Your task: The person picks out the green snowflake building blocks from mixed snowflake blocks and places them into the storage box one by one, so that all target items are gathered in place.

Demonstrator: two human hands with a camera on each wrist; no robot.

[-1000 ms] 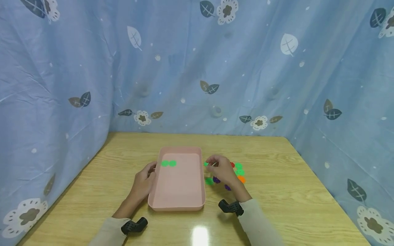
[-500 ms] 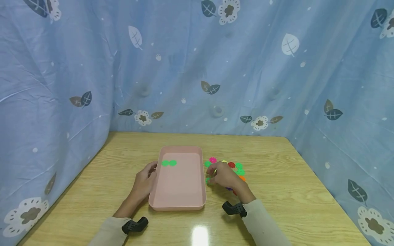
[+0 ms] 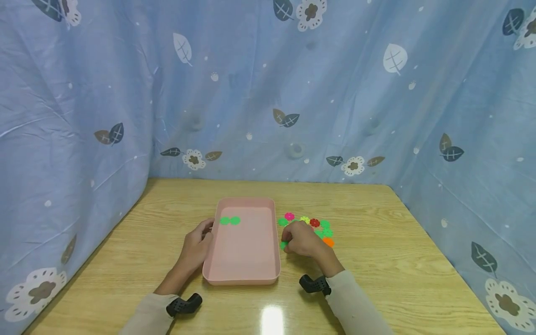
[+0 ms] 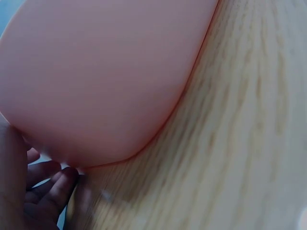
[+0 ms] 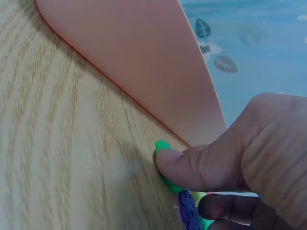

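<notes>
My left hand (image 3: 196, 246) holds the left wall of a shallow pink tray (image 3: 243, 256), thumb at the rim and fingers along the outside. Two green notched plastic discs (image 3: 235, 220) lie side by side near the tray's far left. Just right of the tray, my right hand (image 3: 306, 239) pinches the edge of another green notched disc (image 5: 163, 144), which the thumb partly covers in the right wrist view. Right beside those fingertips is a purple disc (image 5: 188, 209), hidden under the hand in the head view.
Around the right hand lie more notched discs: a pink one (image 3: 289, 216), a yellow one (image 3: 304, 219), a red one (image 3: 314, 223), an orange one (image 3: 328, 242) and several green ones (image 3: 325, 224). Behind the wooden table (image 3: 377, 279) hangs a blue patterned curtain (image 3: 251, 93).
My right hand has come down and toward me from the farther green disc, which stays on the table, and its fingers have closed on the nearer one. The left hand stays at the tray.
</notes>
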